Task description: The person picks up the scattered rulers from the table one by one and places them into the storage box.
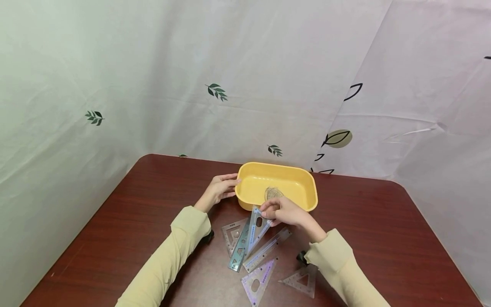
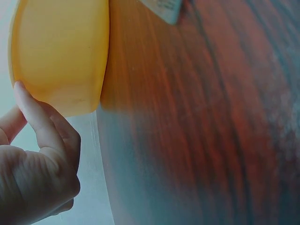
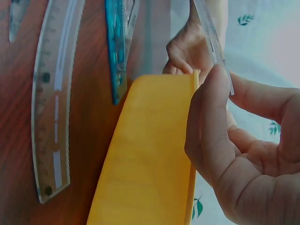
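Observation:
At the left end of a yellow plastic basin (image 1: pixel 245 200), my left hand (image 1: pixel 220 187) holds the rim, with fingertips right at its edge (image 2: pixel 21 86). My right hand (image 1: pixel 281 211) pinches a clear set square (image 1: pixel 253 230) with blue markings by its upper part, between thumb and fingers. This set square is raised in front of the basin's near wall, seen edge-on in the right wrist view (image 3: pixel 213 42). Below it lie a teal ruler (image 1: pixel 238 256), a clear ruler (image 1: pixel 264 253) and a clear set square (image 1: pixel 232 234).
Nearer on the dark red table (image 1: pixel 364 221) lie a purple-marked set square (image 1: pixel 262 275) and another clear set square (image 1: pixel 299 283) by the right sleeve. A dark scribble-like patch (image 1: pixel 272 193) shows in the basin. A pale leaf-print curtain (image 1: pixel 230 119) hangs behind the table.

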Motion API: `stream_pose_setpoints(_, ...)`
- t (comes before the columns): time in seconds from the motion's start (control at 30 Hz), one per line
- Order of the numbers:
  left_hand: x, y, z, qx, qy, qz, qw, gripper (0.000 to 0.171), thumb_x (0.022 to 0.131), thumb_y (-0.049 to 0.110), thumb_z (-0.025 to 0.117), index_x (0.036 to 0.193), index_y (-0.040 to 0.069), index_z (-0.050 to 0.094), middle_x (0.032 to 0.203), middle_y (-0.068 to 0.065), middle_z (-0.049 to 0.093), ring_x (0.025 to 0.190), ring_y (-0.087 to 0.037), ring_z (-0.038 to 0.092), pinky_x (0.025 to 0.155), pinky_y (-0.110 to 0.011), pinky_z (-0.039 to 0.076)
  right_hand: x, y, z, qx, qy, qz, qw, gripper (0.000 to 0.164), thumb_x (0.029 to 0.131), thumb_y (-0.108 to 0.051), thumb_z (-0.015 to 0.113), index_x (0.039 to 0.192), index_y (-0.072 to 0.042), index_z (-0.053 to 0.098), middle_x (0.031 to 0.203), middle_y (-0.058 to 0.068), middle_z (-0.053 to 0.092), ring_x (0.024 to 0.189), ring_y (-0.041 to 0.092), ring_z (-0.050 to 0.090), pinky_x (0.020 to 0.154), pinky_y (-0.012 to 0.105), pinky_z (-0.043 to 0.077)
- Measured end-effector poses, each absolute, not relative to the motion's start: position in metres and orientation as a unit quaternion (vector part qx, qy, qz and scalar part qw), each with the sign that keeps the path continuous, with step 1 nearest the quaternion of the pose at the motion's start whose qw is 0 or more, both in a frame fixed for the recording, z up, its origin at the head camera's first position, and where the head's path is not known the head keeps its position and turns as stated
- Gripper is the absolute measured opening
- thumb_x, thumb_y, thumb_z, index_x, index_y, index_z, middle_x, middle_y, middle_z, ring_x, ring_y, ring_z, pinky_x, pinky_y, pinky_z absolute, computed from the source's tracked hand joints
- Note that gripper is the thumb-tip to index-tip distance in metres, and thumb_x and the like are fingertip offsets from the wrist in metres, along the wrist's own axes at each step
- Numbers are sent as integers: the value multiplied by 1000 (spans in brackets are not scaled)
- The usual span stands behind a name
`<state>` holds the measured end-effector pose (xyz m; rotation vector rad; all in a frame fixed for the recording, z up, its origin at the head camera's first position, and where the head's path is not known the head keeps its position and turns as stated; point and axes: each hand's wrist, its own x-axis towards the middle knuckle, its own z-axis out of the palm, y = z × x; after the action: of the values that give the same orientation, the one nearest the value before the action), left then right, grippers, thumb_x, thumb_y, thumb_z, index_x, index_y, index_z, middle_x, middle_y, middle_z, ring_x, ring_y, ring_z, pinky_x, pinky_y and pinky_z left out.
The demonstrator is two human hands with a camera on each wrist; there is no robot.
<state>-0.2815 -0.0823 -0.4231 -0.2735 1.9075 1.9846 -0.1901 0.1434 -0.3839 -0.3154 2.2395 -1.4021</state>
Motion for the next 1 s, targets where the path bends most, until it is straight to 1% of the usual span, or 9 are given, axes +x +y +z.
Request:
stream_pose_setpoints(0.07, -282, -82, -423, -99, 677, 705, 186, 47, 89, 16, 71, 134, 11, 57, 101, -7, 72, 65, -6, 66, 56, -17, 57, -192, 145, -382, -110, 820, -511, 234, 20, 92, -6, 61, 105, 8, 64, 86, 15, 66, 63, 8, 58, 61, 23, 58)
stream_pose_setpoints(0.13, -282, -82, -424, -100, 676, 706, 185, 47, 88, 15, 71, 134, 11, 58, 99, -6, 72, 65, -6, 66, 56, -17, 57, -194, 147, -381, -103, 823, -510, 227, 20, 92, -7, 62, 105, 7, 65, 84, 12, 67, 63, 8, 58, 63, 26, 59)
stream_pose_setpoints(0.23, -282, -82, -424, -100, 675, 707, 184, 47, 88, 15, 71, 133, 11, 58, 95, -4, 72, 64, -6, 66, 56, -17, 57, -197, 151, -379, -101, 826, -511, 217, 22, 91, -10, 64, 106, 6, 65, 80, 4, 65, 66, 9, 59, 66, 30, 60)
stream_pose_setpoints(0.33, -282, -82, -424, -101, 674, 709, 184, 47, 88, 14, 71, 133, 11, 58, 89, -2, 71, 63, -5, 65, 55, -17, 56, -201, 154, -379, -92, 820, -525, 209, 24, 91, -9, 64, 108, 7, 63, 80, 2, 65, 70, 9, 58, 67, 29, 60)
stream_pose_setpoints(0.4, -282, -82, -424, -100, 673, 709, 183, 47, 88, 14, 71, 133, 10, 58, 85, 0, 70, 63, -5, 65, 55, -17, 56, -203, 156, -380, -85, 816, -534, 205, 25, 90, -8, 64, 109, 8, 62, 81, 1, 64, 72, 9, 57, 65, 26, 59)
stream_pose_setpoints(0.5, -282, -82, -424, -99, 675, 708, 183, 47, 88, 15, 71, 134, 10, 58, 81, 2, 69, 62, -5, 65, 55, -16, 56, -207, 158, -381, -71, 812, -543, 201, 26, 90, -7, 64, 111, 9, 61, 82, 0, 65, 72, 8, 57, 64, 24, 58)
stream_pose_setpoints(0.67, -281, -82, -425, -100, 673, 709, 185, 48, 88, 15, 71, 134, 10, 58, 77, 3, 67, 61, -5, 65, 54, -16, 56, -213, 163, -382, -53, 808, -551, 201, 28, 92, -6, 63, 114, 9, 60, 83, 1, 65, 68, 8, 58, 63, 21, 58)
stream_pose_setpoints(0.8, -281, -83, -425, -99, 672, 710, 185, 48, 89, 14, 70, 135, 10, 57, 75, 4, 67, 60, -4, 64, 53, -16, 55, -218, 168, -382, -45, 806, -557, 197, 31, 92, -7, 62, 117, 11, 59, 86, 3, 66, 70, 7, 58, 62, 18, 57)
stream_pose_setpoints(1.0, -280, -82, -424, -95, 675, 709, 182, 48, 89, 14, 69, 135, 10, 56, 73, 5, 66, 59, -3, 63, 53, -16, 55, -226, 172, -383, -32, 784, -587, 197, 35, 94, -7, 59, 121, 14, 53, 91, 4, 65, 74, 9, 59, 65, 19, 57)
